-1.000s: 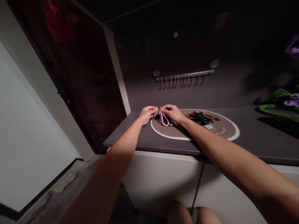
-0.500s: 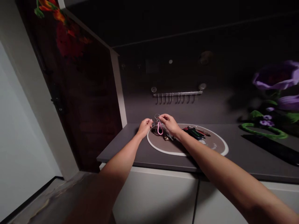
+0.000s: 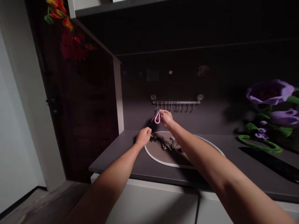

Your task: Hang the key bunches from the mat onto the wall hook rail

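Note:
My right hand [image 3: 166, 118] pinches a key ring with a pink loop strap [image 3: 157, 118] and a key dangling from it. It is raised just below the left end of a clear rail with hooks [image 3: 176, 102] on the back wall. Lower down, my left hand [image 3: 143, 137] is curled closed at the left edge of an oval brown mat [image 3: 161, 157], and I see nothing in its fingers. Several loose keys [image 3: 167, 144] lie on the mat beside it. My right forearm hides the mat's right part.
Purple artificial flowers [image 3: 271, 93] with a green ring base stand on the counter [image 3: 116, 155] at right, beside a long black object [image 3: 268, 161]. A dark shelf [image 3: 98, 14] overhangs the counter. At left is a dark door [image 3: 93, 102] with orange and red flowers.
My right hand has lifted the key ring with the pink strap from just over the mat up toward the hook rail. My left hand has drawn away from it and lowered. The view has tilted upward.

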